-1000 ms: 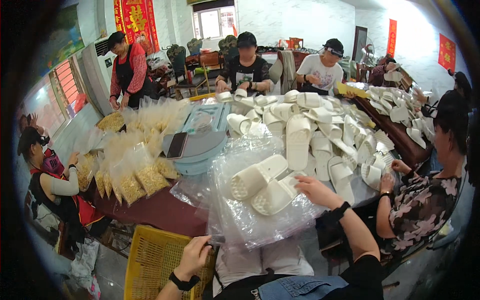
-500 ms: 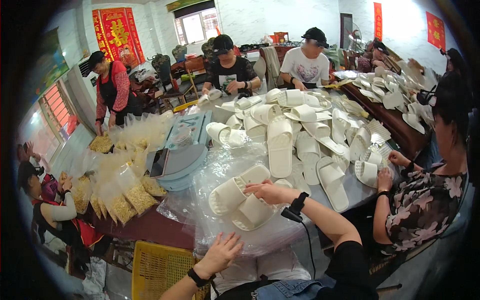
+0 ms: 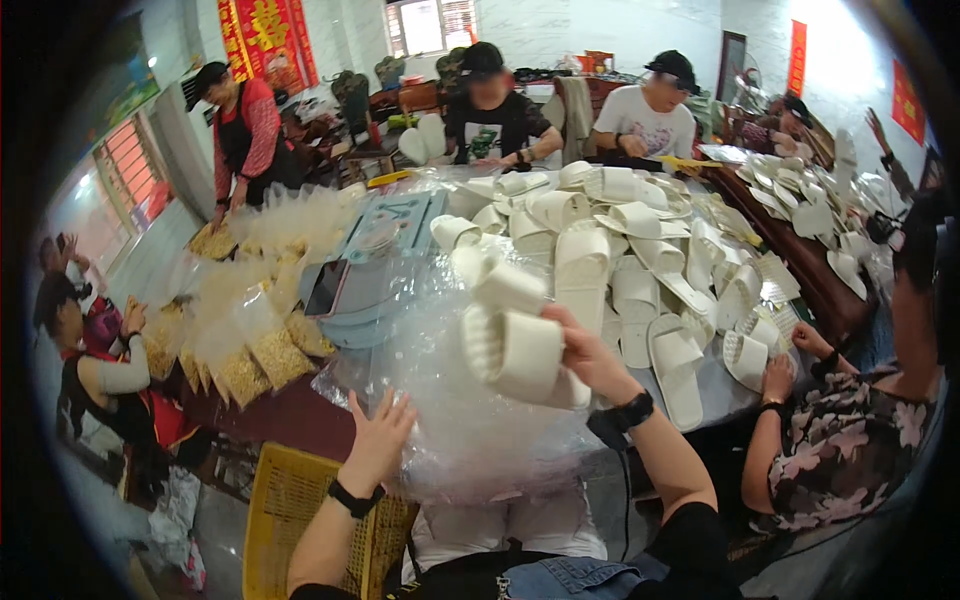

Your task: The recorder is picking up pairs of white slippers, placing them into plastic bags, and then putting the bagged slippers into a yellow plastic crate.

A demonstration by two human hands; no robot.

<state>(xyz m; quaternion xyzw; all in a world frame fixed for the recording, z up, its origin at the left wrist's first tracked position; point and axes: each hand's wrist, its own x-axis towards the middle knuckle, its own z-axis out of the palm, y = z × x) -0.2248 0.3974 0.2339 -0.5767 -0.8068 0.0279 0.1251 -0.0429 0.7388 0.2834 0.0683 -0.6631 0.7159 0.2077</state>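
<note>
Slippers (image 3: 530, 360) in right hand (image 3: 597, 362), fingers pinching them above clear plastic (image 3: 450, 440), left hand (image 3: 380, 440) at its left edge, fingers spread

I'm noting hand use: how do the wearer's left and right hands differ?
The right hand grips off-white slippers; the left hand holds none. The right hand's fingers curl; the left hand's spread open by the clear plastic bags. Both wear a dark wristband.
</note>
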